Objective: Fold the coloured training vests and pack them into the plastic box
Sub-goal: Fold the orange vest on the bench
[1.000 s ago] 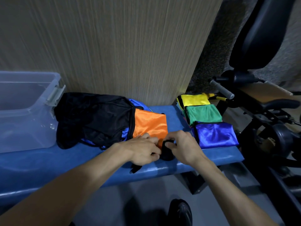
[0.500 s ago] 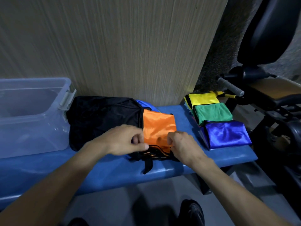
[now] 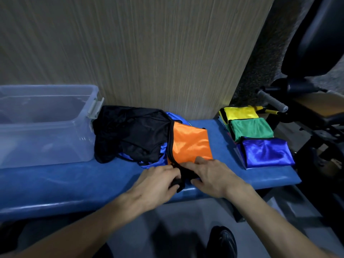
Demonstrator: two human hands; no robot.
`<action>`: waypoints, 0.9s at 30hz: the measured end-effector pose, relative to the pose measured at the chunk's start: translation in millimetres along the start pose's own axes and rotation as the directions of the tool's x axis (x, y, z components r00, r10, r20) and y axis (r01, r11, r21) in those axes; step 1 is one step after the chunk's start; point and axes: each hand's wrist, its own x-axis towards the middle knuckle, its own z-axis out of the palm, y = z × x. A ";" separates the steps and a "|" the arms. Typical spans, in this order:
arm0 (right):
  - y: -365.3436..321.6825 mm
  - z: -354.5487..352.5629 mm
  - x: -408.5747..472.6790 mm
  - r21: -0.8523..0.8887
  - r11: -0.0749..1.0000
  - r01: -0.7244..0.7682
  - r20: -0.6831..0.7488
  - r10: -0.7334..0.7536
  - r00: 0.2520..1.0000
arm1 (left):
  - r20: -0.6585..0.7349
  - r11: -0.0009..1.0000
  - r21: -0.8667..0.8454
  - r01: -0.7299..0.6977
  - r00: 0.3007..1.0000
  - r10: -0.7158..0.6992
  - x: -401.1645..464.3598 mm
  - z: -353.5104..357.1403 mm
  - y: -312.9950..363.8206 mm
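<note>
Both hands work the orange vest (image 3: pixel 189 144) just beyond them: left hand (image 3: pixel 158 180) pinches its black trim, right hand (image 3: pixel 210 174) presses flat, apparently to tuck straps before folding.

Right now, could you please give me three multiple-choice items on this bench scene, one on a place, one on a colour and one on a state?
1. Where does the plastic box stand?
A. at the bench's left end
B. on the floor
C. on the folded vests

2. Which folded vest lies nearest the wall in the row at the right?
A. orange
B. yellow
C. black

3. What state is the box in?
A. lid on
B. packed full of vests
C. open, no vests visible inside

Answers: 1 A, it sits on the blue bench left of the black vest. 2 B, the yellow vest lies behind the green vest and blue vest. 3 C, its clear walls show no vests.
</note>
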 end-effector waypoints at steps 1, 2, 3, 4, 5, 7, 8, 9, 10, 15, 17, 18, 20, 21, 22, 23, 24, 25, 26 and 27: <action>-0.5 1.3 -0.9 -0.003 1.000 0.000 0.008 0.000 1.000 | 0.015 1.000 0.002 0.008 1.000 -0.008 -1.7 2.6 2.3; -0.6 2.4 -1.5 -0.004 1.000 0.001 0.013 -0.001 1.000 | 0.033 1.000 0.009 0.024 0.999 -0.025 -3.3 5.1 4.9; -0.7 3.2 -2.1 -0.003 1.000 0.000 0.017 0.000 1.000 | 0.046 0.999 0.038 0.034 0.998 -0.036 -4.3 7.6 7.4; -0.8 4.0 -2.4 -0.002 1.000 -0.002 0.019 0.002 1.000 | 0.059 0.995 0.090 0.037 0.997 -0.043 -5.0 11.0 9.1; -0.8 5.1 -2.7 -0.004 1.000 -0.003 0.019 0.003 1.000 | 0.059 0.988 0.147 0.038 0.997 -0.048 -5.0 15.2 11.1; -0.9 7.8 -2.7 -0.013 1.000 -0.002 0.012 0.002 1.000 | 0.010 0.972 0.232 0.048 0.999 -0.052 -3.5 25.7 15.6; -1.1 9.1 -2.8 -0.017 1.000 0.000 0.010 0.000 1.000 | -0.024 0.968 0.244 0.057 0.998 -0.053 -3.3 31.2 17.3; -1.0 10.4 -2.5 -0.019 1.000 0.003 0.007 -0.003 1.000 | -0.062 0.967 0.249 0.056 0.997 -0.042 -4.0 35.2 17.9; -0.7 11.3 -2.3 -0.020 1.000 0.004 0.005 -0.003 1.000 | -0.095 0.966 0.255 0.044 0.995 -0.020 -5.1 39.4 17.0; 0.8 12.7 1.7 -0.045 0.999 0.007 0.018 -0.006 1.000 | -0.214 0.957 0.254 -0.137 0.957 0.194 -6.3 48.0 1.0; 1.2 12.6 5.1 -0.040 0.999 0.010 0.034 -0.009 0.999 | -0.194 0.934 0.250 -0.255 0.932 0.306 0.8 40.5 -9.2; 2.1 12.3 6.8 -0.035 0.999 0.013 0.044 -0.011 0.999 | -0.191 0.936 0.207 -0.285 0.926 0.325 5.3 35.8 -14.5; 4.4 13.0 9.8 -0.025 1.000 0.018 0.059 -0.017 0.998 | -0.137 0.968 -0.009 -0.251 0.959 0.247 11.7 25.1 -19.8; 5.0 13.5 10.6 -0.018 1.000 0.022 0.064 -0.021 0.998 | -0.088 0.975 -0.123 -0.186 0.980 0.176 15.4 20.3 -20.2; 5.2 14.2 10.8 -0.013 1.000 0.028 0.066 -0.027 0.997 | -0.057 0.969 -0.212 -0.124 0.992 0.114 21.0 18.5 -20.5; 4.9 15.3 10.7 -0.009 0.999 0.035 0.063 -0.035 0.997 | -0.051 0.968 -0.239 -0.072 0.997 0.062 27.4 17.7 -20.7; 4.8 16.6 9.8 -0.007 0.999 0.041 0.058 -0.041 0.997 | -0.064 0.966 -0.259 -0.018 0.998 0.001 34.4 17.3 -21.0; 5.1 17.1 8.0 -0.001 0.999 0.047 0.043 -0.047 0.998 | -0.087 0.965 -0.263 0.023 0.995 -0.048 41.6 17.7 -21.4; 6.9 17.7 6.3 0.010 0.999 0.052 0.022 -0.052 0.998 | -0.111 0.958 -0.281 0.066 0.989 -0.101 48.4 19.5 -22.6; 9.7 17.2 4.2 0.034 0.998 0.058 -0.006 -0.058 0.998 | -0.127 0.945 -0.312 0.101 0.981 -0.147 54.1 22.6 -24.5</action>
